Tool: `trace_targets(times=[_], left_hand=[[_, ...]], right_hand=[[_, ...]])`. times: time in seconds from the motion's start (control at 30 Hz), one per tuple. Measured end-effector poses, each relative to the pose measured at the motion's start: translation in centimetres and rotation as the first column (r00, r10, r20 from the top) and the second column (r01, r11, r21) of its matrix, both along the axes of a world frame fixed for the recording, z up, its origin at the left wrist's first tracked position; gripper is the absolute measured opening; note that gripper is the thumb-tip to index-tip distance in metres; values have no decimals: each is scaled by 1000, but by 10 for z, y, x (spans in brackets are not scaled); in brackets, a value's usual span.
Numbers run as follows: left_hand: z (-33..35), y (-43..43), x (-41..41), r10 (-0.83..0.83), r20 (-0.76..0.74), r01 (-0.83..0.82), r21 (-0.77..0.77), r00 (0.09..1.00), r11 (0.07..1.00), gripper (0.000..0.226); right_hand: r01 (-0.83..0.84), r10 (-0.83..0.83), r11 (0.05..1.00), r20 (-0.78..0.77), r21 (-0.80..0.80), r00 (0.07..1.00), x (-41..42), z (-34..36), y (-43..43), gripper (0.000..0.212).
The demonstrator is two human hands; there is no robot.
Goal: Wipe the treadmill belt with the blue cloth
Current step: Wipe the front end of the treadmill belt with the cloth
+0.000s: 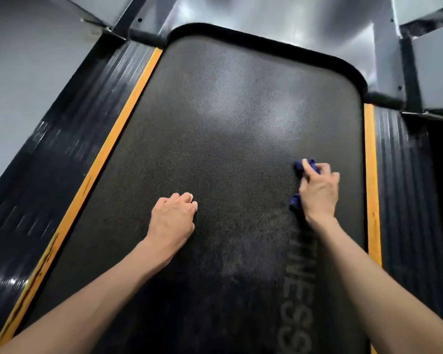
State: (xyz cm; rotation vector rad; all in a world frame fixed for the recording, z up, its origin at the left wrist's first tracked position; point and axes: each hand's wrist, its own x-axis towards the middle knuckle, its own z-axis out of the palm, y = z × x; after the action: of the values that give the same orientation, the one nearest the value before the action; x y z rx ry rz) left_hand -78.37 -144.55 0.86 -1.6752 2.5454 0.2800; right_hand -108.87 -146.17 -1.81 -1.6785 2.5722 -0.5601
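Nearest the camera, both forearms extend over the treadmill belt [215,149], a dark textured surface with pale lettering running lengthwise near its right side. The left hand [173,217] rests on the belt left of centre, fingers curled under and grasping nothing; judged a bracing hand, carrying body weight while the other works. The right hand [319,191] sits further forward and close to the right edge, fingers clenched around the blue cloth [308,167], which is bunched beneath the palm and shows at the fingertips and again at the heel of the hand. The cloth is pressed against the belt, just beyond the end of the lettering; the bunched grip appears intended to concentrate pressure.

Orange edge strips [128,118] and ribbed black side rails [62,139] flank the belt on both sides. Beyond the hands, the belt shows pale hazy patches, possibly glare or residue; this cannot be determined. The far end terminates at a grey motor cover [279,19].
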Motion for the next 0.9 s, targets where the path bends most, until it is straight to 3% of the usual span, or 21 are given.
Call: trace_targets(times=[0.03, 0.1, 0.27, 0.37, 0.43, 0.5, 0.57, 0.63, 0.67, 0.73, 0.8, 0.9], left_hand=[[0, 0, 0, -9, 16, 9, -12, 1000, 1000, 23], [1, 1, 0, -21, 40, 22, -12, 999, 1000, 24], [-1, 0, -1, -10, 29, 11, -23, 1000, 1000, 17], [1, 1, -3, 14, 57, -16, 29, 998, 999, 27], [3, 2, -3, 25, 68, -29, 60, 997, 998, 35], [6, 3, -5, 29, 68, -33, 68, 997, 997, 36], [6, 3, -6, 34, 61, -38, 76, 998, 996, 36], [6, 3, -7, 36, 69, -41, 80, 997, 996, 34], [5, 3, -7, 37, 64, -41, 69, 997, 997, 32], [5, 3, -8, 48, 45, -50, 45, 998, 998, 29], [4, 3, -7, 52, 43, -54, 33, 998, 998, 26], [2, 6, -4, 17, 22, -17, -21, 1000, 1000, 21]], right_hand=[[79, -79, 997, 21, 8, 997, 1, 1, -2, 36], [45, -43, 998, 34, -35, 998, 27, 2, -1, 35], [-433, 433, 901, 19, -16, 901, 133, -13, 50, 51], [-580, 580, 814, -4, 25, 814, 98, -19, 53, 69], [-427, 423, 903, 75, 49, 903, 47, -23, 47, 77], [-161, 159, 987, 121, 0, 980, -1, -18, 44, 63], [53, -52, 999, 173, 0, 983, -15, -13, 45, 49], [124, -119, 992, 203, -9, 972, 4, -13, 44, 49], [91, -84, 996, 220, -19, 972, 23, -11, 43, 51], [-144, 154, 988, 233, -56, 960, 72, -14, 48, 54], [-413, 419, 907, 244, -78, 875, 116, -18, 62, 52], [-621, 611, 783, 229, -35, 758, 122, -20, 76, 60]])
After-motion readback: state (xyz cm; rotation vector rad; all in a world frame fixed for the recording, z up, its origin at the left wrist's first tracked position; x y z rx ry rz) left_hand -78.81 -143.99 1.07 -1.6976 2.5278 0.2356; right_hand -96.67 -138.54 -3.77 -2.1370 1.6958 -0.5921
